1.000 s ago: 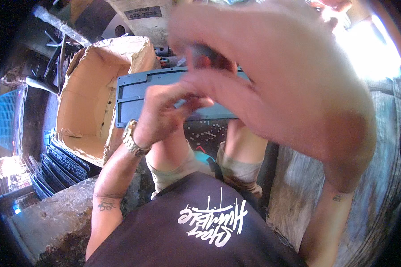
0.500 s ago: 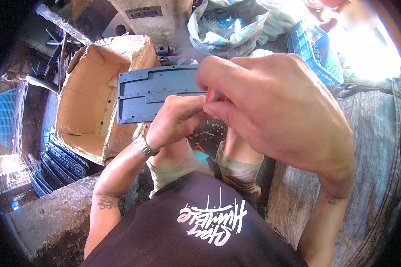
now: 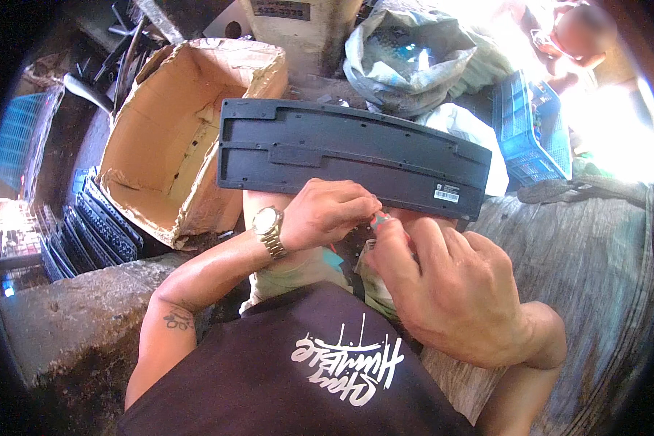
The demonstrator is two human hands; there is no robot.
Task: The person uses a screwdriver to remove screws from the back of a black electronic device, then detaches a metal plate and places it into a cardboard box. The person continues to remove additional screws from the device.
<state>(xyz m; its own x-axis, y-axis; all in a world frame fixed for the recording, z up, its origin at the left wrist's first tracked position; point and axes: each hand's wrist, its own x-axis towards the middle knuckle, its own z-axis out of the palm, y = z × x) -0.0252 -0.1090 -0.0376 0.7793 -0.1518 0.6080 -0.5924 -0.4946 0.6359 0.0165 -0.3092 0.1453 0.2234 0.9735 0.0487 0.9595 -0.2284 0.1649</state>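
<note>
A long black keyboard (image 3: 356,145) lies underside up across my knees, its ribbed back and a small white label facing me. My right hand (image 3: 454,291) is closed round a screwdriver (image 3: 380,220) with a red and teal handle; most of the tool is hidden in the fist. At the keyboard's near edge, my left hand (image 3: 330,212) has its fingers pinched together by the front end of the screwdriver. What those fingers grip, and the screwdriver's tip, cannot be seen.
An open cardboard box (image 3: 160,152) stands at the left, beside a stack of black keyboard parts (image 3: 98,225). Farther off are a large woven sack (image 3: 414,62) and a blue plastic crate (image 3: 534,131). A worn wooden board (image 3: 552,269) lies at right. Another person sits at the far right.
My right hand has come down and nearer with the screwdriver, uncovering the keyboard's right half. The left hand has shifted slightly right. The view has also moved.
</note>
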